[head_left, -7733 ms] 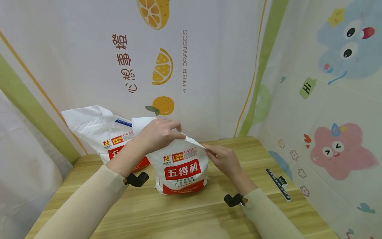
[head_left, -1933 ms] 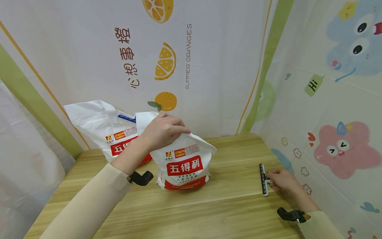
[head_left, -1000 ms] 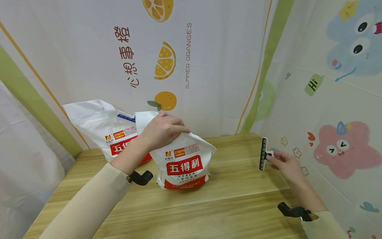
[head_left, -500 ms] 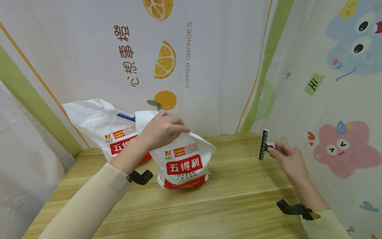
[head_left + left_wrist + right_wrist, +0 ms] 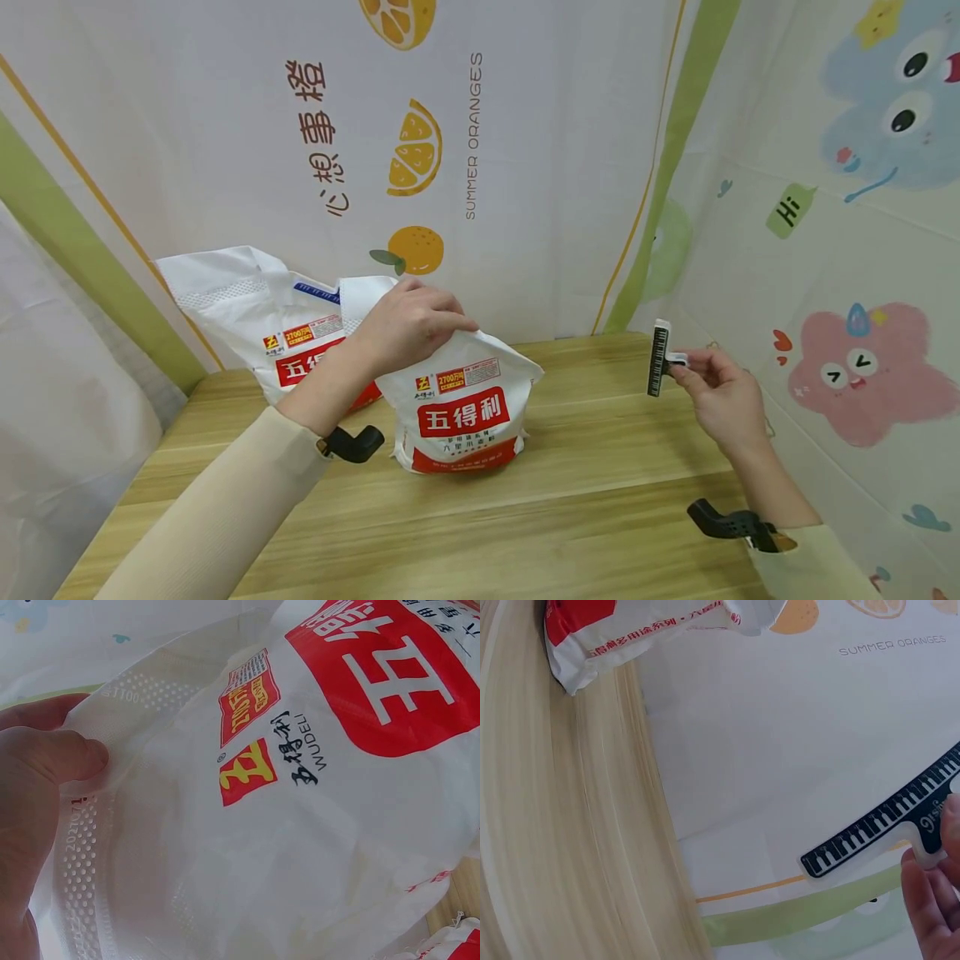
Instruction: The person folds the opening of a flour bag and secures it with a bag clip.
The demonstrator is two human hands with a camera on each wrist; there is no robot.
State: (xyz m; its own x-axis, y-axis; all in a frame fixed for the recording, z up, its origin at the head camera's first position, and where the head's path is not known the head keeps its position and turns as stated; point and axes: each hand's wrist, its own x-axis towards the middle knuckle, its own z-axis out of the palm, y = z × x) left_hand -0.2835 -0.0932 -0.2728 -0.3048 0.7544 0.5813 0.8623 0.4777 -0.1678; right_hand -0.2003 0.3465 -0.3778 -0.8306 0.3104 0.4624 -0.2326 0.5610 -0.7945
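Observation:
A white flour bag [image 5: 468, 450] with red panels stands upright on the wooden table, its top folded over. My left hand [image 5: 412, 327] pinches that folded top edge; in the left wrist view the thumb [image 5: 79, 756] presses on the white plastic near a dotted band. Off to the right, above the table, my right hand [image 5: 726, 404] holds a bag clip [image 5: 658, 360] by its handle between thumb and fingers. The clip's long bar has a black-and-white piano-key pattern, seen closer in the right wrist view. Some fingers of the left hand are hidden behind the bag.
Behind and left of the bag, a second flour bag [image 5: 225, 312] leans with a blue clip [image 5: 317, 292] on its top. The wooden table [image 5: 465, 542] ends at a printed curtain [image 5: 540, 208] at the back and another on the right.
The right hand has left the bag's top corner, picked the clip up off the table and raised it upright. Its motion has slowed. My left hand has kept hold of the bag's fold.

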